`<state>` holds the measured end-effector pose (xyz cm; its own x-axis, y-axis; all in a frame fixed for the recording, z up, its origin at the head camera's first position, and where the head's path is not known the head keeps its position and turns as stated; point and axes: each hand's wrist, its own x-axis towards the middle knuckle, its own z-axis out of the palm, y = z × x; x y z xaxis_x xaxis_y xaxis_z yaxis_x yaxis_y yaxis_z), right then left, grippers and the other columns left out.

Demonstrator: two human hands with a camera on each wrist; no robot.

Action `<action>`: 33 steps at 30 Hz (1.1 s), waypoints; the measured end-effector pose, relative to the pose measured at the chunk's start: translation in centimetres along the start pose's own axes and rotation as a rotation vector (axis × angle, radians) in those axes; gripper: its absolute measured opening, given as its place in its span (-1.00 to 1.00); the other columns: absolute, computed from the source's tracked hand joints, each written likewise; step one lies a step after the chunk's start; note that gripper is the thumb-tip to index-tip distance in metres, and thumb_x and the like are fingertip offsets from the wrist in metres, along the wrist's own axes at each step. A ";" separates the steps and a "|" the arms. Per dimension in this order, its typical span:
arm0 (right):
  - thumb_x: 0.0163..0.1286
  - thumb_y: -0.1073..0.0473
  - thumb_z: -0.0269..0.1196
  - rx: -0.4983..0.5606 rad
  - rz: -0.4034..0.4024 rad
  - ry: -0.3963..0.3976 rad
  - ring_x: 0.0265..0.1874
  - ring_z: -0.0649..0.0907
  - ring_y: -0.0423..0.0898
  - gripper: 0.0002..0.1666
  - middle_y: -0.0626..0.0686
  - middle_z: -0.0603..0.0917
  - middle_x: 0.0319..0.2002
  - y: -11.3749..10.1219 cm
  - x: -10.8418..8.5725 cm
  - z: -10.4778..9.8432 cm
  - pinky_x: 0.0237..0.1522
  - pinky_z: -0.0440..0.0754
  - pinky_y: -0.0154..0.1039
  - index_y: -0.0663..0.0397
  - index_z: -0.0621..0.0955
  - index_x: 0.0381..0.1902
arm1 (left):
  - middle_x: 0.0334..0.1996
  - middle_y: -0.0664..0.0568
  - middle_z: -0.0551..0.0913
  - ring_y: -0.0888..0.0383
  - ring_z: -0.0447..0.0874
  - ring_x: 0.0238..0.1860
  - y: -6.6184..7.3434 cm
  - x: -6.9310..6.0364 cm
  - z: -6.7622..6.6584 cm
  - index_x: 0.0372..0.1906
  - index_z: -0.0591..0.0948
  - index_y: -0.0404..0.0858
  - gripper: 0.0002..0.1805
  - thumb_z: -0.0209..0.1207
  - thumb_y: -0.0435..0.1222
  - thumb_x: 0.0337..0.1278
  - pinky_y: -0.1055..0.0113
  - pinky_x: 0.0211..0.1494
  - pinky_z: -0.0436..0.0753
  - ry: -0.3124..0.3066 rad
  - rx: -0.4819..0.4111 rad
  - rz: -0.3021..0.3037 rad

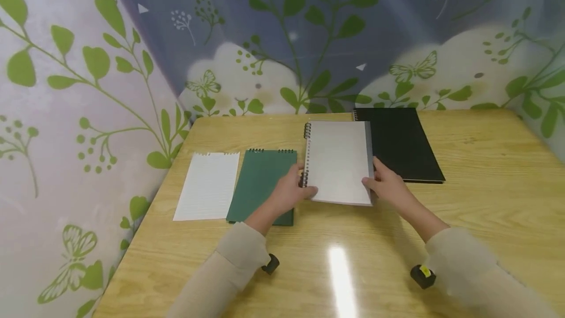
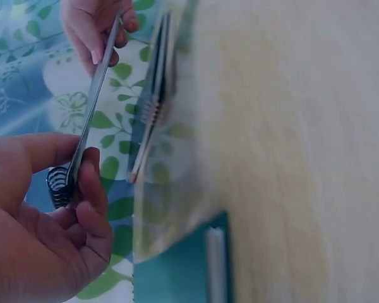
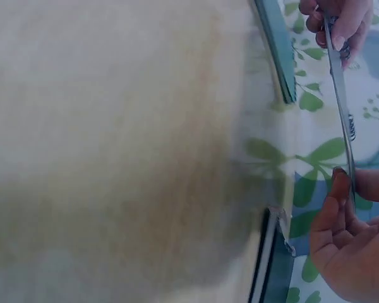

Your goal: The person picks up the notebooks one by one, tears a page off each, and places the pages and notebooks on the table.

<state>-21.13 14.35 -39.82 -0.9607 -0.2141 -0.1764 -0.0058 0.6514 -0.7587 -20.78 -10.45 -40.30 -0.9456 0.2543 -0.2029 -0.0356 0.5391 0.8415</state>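
A spiral notebook [image 1: 337, 161] with a blank pale page on top is held above the table by both hands. My left hand [image 1: 291, 188] pinches its coil-side edge, thumb on the page and fingers beneath; the left wrist view shows the black coil [image 2: 59, 186] beside those fingers. Across from it my right hand [image 1: 388, 183] pinches the right edge, where a grey strip of cover shows. In the right wrist view the notebook [image 3: 342, 95] appears edge-on between thumb and fingers. Its underside is hidden in the head view.
A green top-bound notebook [image 1: 258, 180] lies left of the held one, with a loose lined sheet [image 1: 209, 185] beyond it. At the back right lies a black spiral notebook [image 1: 399, 144], partly covered. The wooden table [image 1: 485, 200] meets patterned walls at the back and left.
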 end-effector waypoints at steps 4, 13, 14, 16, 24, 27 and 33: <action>0.42 0.15 0.01 -0.070 -0.024 -0.025 -0.40 0.52 -0.02 -0.15 0.35 0.52 -0.13 0.3 -0.2 1.4 -0.41 0.49 -0.24 0.46 -0.17 0.38 | 0.07 -0.20 0.52 -0.04 0.56 0.02 -0.9 -0.9 0.1 0.39 0.09 -0.28 -0.20 0.17 -0.09 0.14 0.09 0.01 0.54 -0.002 0.184 -0.038; 0.35 0.19 0.08 -0.124 -0.032 -0.002 -0.42 0.57 0.01 -0.22 0.34 0.54 -0.13 1.1 0.3 3.6 -0.37 0.57 -0.11 0.42 0.02 0.37 | -0.16 -0.16 0.67 0.13 0.57 -0.46 -2.2 -1.3 1.0 0.32 0.24 -0.33 -0.19 0.15 0.05 0.05 0.28 -0.54 0.50 0.068 0.661 -0.052; 0.34 0.16 0.08 -0.145 -0.025 0.007 -0.32 0.56 0.05 -0.22 0.37 0.50 -0.07 1.1 0.3 3.7 -0.29 0.56 -0.06 0.42 0.05 0.37 | -0.15 -0.16 0.66 0.12 0.58 -0.45 -2.3 -1.3 1.1 0.31 0.25 -0.34 -0.19 0.15 0.05 0.05 0.28 -0.55 0.51 0.072 0.688 -0.047; 0.32 0.12 0.10 -0.187 -0.017 0.023 -0.14 0.49 0.13 -0.21 0.42 0.40 0.04 1.1 0.4 3.8 -0.13 0.51 0.03 0.43 0.09 0.35 | -0.13 -0.15 0.65 0.09 0.60 -0.43 -2.4 -1.3 1.3 0.33 0.22 -0.33 -0.17 0.15 0.07 0.05 0.26 -0.54 0.51 0.072 0.723 -0.042; 0.27 0.17 0.15 -0.260 0.001 0.036 -0.15 0.51 0.15 -0.22 0.37 0.52 -0.09 1.2 0.6 3.6 -0.12 0.50 0.05 0.52 0.13 0.30 | 0.08 -0.10 0.56 -0.03 0.60 -0.03 -2.3 -1.2 2.3 0.32 0.32 -0.13 -0.27 -0.02 0.20 0.14 0.14 -0.16 0.61 0.022 0.932 0.045; 0.26 0.20 0.15 -0.243 0.014 0.044 -0.13 0.54 0.16 -0.22 0.38 0.54 -0.06 1.2 0.7 3.7 -0.09 0.51 0.06 0.51 0.13 0.30 | 0.01 -0.06 0.60 -0.01 0.61 -0.07 -2.1 -1.0 2.4 0.28 0.38 -0.05 -0.29 -0.05 0.25 0.12 0.15 -0.23 0.60 0.021 0.996 0.044; 0.27 0.20 0.15 -0.214 0.039 0.049 -0.11 0.54 0.16 -0.22 0.37 0.54 -0.05 1.4 0.9 4.0 -0.08 0.51 0.05 0.49 0.11 0.31 | -0.02 -0.02 0.60 0.02 0.60 -0.09 -1.9 -0.6 2.2 0.27 0.38 0.02 -0.32 -0.05 0.27 0.11 0.17 -0.27 0.59 0.006 1.048 0.020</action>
<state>-20.89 12.12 -43.54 -0.9738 -0.1529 -0.1685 -0.0216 0.7994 -0.6005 -19.44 -9.81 -42.86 -0.9446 0.2683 -0.1889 0.2752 0.9613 -0.0108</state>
